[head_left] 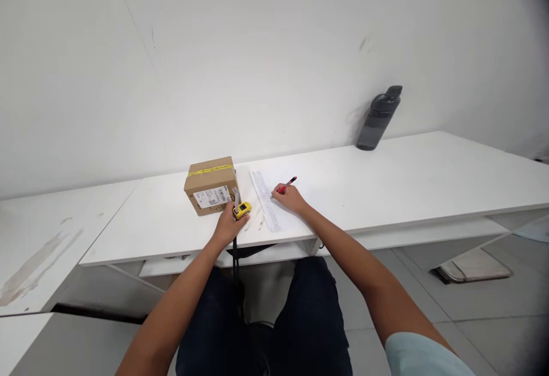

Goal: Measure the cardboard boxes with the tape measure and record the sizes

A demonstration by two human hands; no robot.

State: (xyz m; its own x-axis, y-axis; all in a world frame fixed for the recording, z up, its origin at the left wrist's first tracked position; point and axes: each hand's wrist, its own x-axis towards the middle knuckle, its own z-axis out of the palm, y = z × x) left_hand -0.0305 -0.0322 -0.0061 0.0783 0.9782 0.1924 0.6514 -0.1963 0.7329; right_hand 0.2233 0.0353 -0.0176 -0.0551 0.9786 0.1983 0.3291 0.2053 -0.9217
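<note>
My left hand [229,226] is closed around a yellow tape measure [242,210], in front of the cardboard box [210,179]. A short grey strip, perhaps the end of the tape, rises from it by the box's corner. Yellow tape runs across the box's top, and a white printed label [213,197] is on its front. In my right hand [289,198] is a red pen [287,185], its tip down on a sheet of paper [268,207] covered in small writing. The writing is too small to read.
A dark water bottle [377,121] stands by the wall at the back right of the white table [407,187]. Below the tabletop runs a shelf [377,242] with a black item on it. A flat, light-coloured object [478,265] lies low on the right. Brown smears mark the left table section [26,221].
</note>
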